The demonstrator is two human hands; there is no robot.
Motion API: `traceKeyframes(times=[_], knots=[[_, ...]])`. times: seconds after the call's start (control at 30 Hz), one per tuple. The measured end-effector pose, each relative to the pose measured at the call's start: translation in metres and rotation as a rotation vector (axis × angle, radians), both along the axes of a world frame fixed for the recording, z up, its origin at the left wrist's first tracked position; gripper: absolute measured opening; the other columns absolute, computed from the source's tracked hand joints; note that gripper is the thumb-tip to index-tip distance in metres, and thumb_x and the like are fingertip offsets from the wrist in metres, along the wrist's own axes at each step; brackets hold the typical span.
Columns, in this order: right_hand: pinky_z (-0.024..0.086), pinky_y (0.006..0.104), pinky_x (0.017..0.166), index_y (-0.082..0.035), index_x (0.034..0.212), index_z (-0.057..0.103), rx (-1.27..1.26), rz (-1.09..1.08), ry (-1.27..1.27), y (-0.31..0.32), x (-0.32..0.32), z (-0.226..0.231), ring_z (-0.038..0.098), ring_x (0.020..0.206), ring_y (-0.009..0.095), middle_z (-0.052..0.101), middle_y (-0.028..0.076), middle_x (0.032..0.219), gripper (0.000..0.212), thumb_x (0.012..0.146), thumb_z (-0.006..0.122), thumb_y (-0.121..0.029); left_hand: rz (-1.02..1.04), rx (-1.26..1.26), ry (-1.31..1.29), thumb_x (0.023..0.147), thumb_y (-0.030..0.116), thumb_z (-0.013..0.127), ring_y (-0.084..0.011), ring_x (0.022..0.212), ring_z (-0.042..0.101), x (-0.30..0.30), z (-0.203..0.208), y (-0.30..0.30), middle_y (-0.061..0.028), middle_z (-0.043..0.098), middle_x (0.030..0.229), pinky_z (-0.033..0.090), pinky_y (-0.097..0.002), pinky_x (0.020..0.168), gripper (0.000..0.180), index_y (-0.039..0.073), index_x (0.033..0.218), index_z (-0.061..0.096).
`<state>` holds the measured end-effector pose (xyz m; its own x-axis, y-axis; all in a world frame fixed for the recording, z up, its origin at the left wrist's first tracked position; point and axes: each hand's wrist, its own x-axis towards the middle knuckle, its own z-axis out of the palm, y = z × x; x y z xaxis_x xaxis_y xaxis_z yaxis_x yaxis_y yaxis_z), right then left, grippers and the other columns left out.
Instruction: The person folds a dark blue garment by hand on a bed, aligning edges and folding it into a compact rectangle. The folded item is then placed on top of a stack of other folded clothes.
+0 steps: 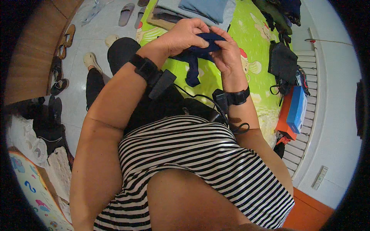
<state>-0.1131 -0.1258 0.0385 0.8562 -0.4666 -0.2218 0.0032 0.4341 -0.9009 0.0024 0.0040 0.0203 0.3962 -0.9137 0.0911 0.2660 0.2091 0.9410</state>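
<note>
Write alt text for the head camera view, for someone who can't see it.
Seen from above, a person's left hand and right hand hold a dark blue sock over a bright green sheet with cartoon prints. Folded clothes lie at the sheet's far end, and shoes and sandals sit on the pale floor to the left.

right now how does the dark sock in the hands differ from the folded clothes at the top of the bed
The navy sock is gripped by both the left hand and right hand, dangling loose; the folded clothes lie flat and stacked on the green sheet. The sock is darker; the top folded piece is lighter blue. Both are fabric.
</note>
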Motion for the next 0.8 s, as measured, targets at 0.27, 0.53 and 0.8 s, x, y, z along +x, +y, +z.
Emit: traceKeyframes(times=[0.27,0.53,0.8], knots=[[0.05,0.0284,0.077,0.003,0.107,0.053,0.182,0.239,-0.213,0.01,-0.004,0.009,0.061,0.083,0.02,0.061,0.012,0.095,0.034,0.075,0.06,-0.002,0.425,0.348,-0.636,0.07,0.001,0.057,-0.0124,0.067,0.059,0.001,-0.006,-0.006,-0.0088,0.06,0.067,0.047,-0.0269,0.058,0.011,0.0,0.08,0.061],[0.047,0.0218,0.069,0.003,0.104,0.053,-0.67,0.078,0.241,-0.008,-0.003,0.009,0.059,0.076,0.013,0.062,0.006,0.087,0.039,0.066,0.057,0.011,0.065,0.01,0.355,0.078,-0.001,0.046,-0.0177,0.075,0.058,-0.001,0.004,-0.009,-0.0069,0.058,0.086,0.049,-0.0305,0.066,0.02,0.002,0.095,0.056],[0.046,0.0247,0.07,0.001,0.101,0.056,-0.748,-0.078,0.167,-0.004,0.001,0.002,0.058,0.079,0.016,0.061,0.009,0.089,0.034,0.07,0.048,0.011,-0.078,-0.098,0.328,0.074,0.005,0.059,-0.0163,0.077,0.059,-0.009,0.009,-0.01,-0.0084,0.059,0.089,0.05,-0.0284,0.07,0.024,0.001,0.097,0.053]])
